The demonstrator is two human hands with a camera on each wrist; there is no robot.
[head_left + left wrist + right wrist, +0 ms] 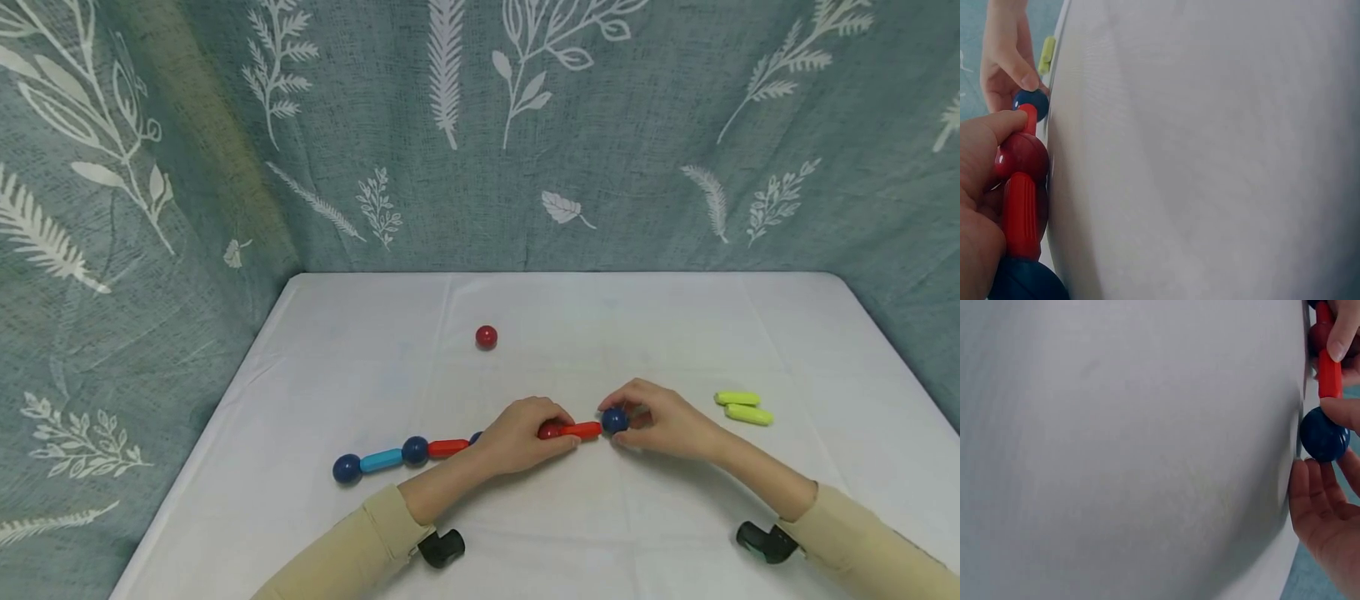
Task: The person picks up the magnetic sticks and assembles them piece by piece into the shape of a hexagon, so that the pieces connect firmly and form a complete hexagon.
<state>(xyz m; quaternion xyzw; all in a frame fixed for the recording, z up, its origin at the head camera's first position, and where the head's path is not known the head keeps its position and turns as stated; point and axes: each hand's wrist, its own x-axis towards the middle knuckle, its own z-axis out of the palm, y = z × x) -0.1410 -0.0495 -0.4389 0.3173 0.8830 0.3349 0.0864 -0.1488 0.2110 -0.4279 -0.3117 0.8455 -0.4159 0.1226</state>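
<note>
A chain of balls and rods lies across the white table in the head view. From the left come a blue ball (347, 469), a light blue rod (382, 460), another blue ball (415, 451) and a red rod (447, 448); the left hand hides part of what follows. My left hand (525, 435) grips the chain around a red ball (1024, 156) and the end red rod (582, 431). My right hand (663, 421) pinches a dark blue ball (1325, 434) between thumb and fingers, against that rod's right end.
A loose red ball (486, 337) sits farther back on the table. Two yellow-green rods (742, 407) lie side by side to the right of my right hand. A patterned teal cloth (480, 208) hangs behind the table (375, 333). Black wrist devices (767, 542) sit under both sleeves.
</note>
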